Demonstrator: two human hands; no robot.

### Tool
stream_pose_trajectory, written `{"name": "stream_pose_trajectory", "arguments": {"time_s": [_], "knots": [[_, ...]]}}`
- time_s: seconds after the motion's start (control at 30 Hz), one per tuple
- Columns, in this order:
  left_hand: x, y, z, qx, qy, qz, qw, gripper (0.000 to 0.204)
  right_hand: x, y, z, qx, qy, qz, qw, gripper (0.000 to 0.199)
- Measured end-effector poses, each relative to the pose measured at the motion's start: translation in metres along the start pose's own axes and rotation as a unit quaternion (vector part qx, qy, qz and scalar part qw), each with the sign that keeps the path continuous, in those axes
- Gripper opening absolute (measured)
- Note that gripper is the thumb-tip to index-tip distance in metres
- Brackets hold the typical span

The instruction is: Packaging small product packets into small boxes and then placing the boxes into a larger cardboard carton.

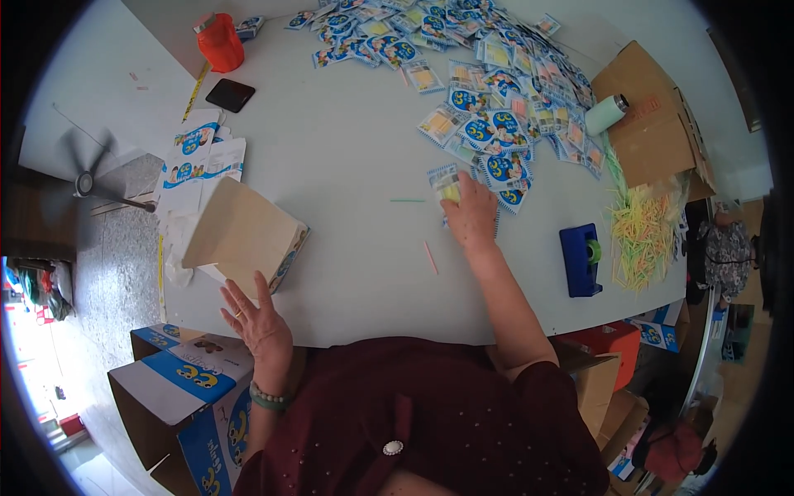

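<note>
My right hand reaches over the table and closes on a small clear-and-blue packet, at the near edge of a large heap of such packets. Its fingers partly cover the packet and others lying beneath. Over the table's front edge my left hand is raised with spread fingers, holding nothing. Just beyond it stands an open cardboard box, its flap up and its inside cream-coloured. Between the hands lie a green thin stick and a pink thin stick.
At the right are a blue tape dispenser, a pile of coloured sticks, a tipped brown carton and a pale green bottle. A black phone, red container and flattened boxes lie left. Cartons stand below; people appear far right.
</note>
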State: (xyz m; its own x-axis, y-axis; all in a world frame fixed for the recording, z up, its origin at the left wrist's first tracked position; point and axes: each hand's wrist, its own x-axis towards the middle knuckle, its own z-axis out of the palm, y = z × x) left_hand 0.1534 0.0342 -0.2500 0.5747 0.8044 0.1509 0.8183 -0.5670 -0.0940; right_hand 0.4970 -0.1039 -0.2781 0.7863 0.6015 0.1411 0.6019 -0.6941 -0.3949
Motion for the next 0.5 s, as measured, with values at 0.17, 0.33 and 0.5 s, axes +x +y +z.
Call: {"name": "stream_pose_trajectory", "arguments": {"time_s": [0.17, 0.33, 0.5], "knots": [[-0.009, 0.0, -0.023, -0.11, 0.144, 0.053, 0.982, 0.062, -0.016, 0.006, -0.009, 0.122, 0.014, 0.047, 0.991, 0.037], [-0.002, 0.024, -0.022, -0.241, 0.103, 0.235, 0.936, 0.031, -0.038, 0.001, -0.036, 0.244, -0.008, 0.106, 0.964, 0.021], [0.027, 0.067, -0.014, -0.345, -0.016, 0.34, 0.875, 0.024, -0.064, 0.03, -0.051, 0.12, -0.028, 0.091, 0.988, 0.02]]}}
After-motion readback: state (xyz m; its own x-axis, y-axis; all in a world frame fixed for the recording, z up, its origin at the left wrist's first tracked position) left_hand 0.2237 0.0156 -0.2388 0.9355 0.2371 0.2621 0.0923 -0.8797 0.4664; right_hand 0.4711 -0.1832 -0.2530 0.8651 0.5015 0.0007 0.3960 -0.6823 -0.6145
